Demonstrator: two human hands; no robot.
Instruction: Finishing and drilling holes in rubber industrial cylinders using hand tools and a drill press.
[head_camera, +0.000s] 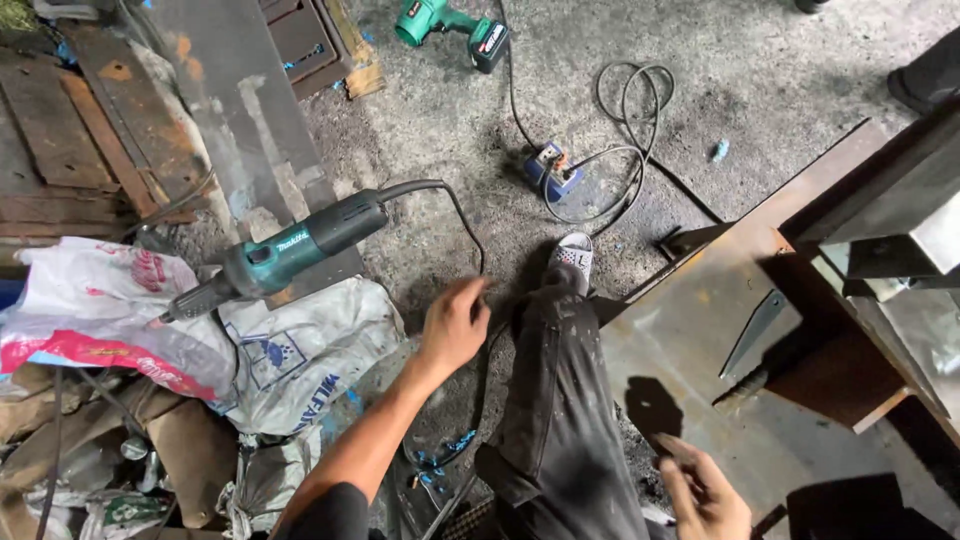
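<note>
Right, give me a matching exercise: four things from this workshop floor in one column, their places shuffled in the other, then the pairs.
1. teal and black corded die grinder
2. green cordless drill
3. blue power socket block
4. left hand

A. on the concrete among looped cable
B. on the black cord
C. lying across the white plastic sacks
D. at the top of the view, on the floor

Pairs: 1-C, 2-D, 3-A, 4-B

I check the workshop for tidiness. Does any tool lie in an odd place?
Yes. The teal die grinder rests tilted on plastic sacks, not on a bench. Its black cord loops over the floor toward the left hand, a possible trip hazard.
</note>
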